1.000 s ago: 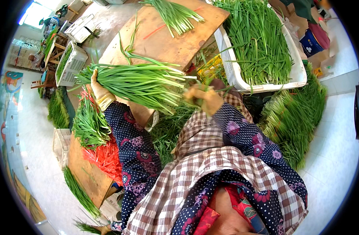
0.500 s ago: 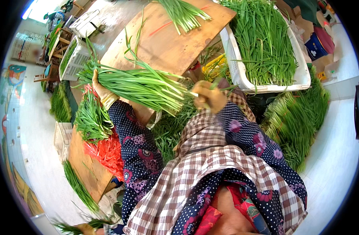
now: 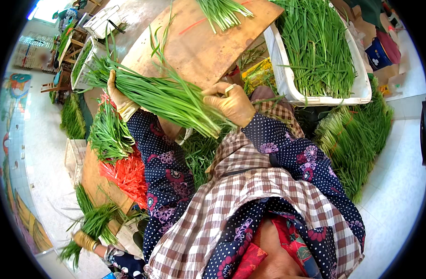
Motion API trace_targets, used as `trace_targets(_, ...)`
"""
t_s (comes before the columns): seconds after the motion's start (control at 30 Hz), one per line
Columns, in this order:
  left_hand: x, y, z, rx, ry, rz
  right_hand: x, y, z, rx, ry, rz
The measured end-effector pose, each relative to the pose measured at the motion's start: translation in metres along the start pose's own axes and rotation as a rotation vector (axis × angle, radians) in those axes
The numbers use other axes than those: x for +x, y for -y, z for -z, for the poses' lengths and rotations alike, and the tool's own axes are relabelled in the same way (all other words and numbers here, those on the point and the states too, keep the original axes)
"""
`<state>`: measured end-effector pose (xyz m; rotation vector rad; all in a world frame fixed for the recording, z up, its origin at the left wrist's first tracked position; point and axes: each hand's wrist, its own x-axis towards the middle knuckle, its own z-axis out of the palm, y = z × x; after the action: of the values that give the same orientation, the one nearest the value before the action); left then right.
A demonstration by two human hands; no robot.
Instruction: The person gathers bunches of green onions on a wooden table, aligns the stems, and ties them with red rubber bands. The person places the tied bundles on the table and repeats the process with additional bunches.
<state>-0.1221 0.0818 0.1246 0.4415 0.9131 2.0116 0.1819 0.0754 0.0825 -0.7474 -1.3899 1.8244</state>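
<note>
My left hand (image 3: 120,95), in a pale tan glove, grips a long bunch of green leafy stalks (image 3: 157,97) at its leafy left part, held over the front of a wooden board (image 3: 199,51). My right hand (image 3: 229,102), gloved likewise, is closed at the bunch's right part, fingers bent over the stalks near their pale ends. Below my hands lie loose green trimmings (image 3: 196,158) beside my checked apron (image 3: 241,186). Left of my left forearm, another green bunch (image 3: 110,135) rests by a heap of red strands (image 3: 122,174).
A white crate of leaves (image 3: 283,56) stands back right, a green pile (image 3: 352,149) below it. Another bunch (image 3: 217,11) lies atop the board. A co-worker's gloved hand (image 3: 85,240) holds greens at lower left, near a second board (image 3: 96,176). Crates (image 3: 82,65) stand back left.
My right hand has moved up and left from beside the stalk ends onto the bunch, which now slopes more downward to the right. The co-worker's hand and greens have come up into view.
</note>
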Motion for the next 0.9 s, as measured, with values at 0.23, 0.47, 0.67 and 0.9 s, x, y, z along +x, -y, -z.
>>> trace_targets(0.23, 0.007, 0.004, 0.003, 0.013, 0.085, 0.035, -0.017, -0.007, 0.0, 0.308, -0.122, 0.129)
trace_targets(0.47, 0.003, 0.001, 0.0, 0.003, 0.142, -0.004, -0.023, -0.004, -0.001, 0.142, 0.066, -0.073)
trace_targets(0.67, 0.005, 0.0, -0.002, 0.033, 0.111, 0.009, -0.02, -0.013, -0.019, -0.272, -0.013, 0.18)
trace_targets(0.9, -0.004, 0.002, -0.011, 0.022, -0.007, 0.006, -0.031, -0.015, -0.028, 0.234, -0.191, 0.071)
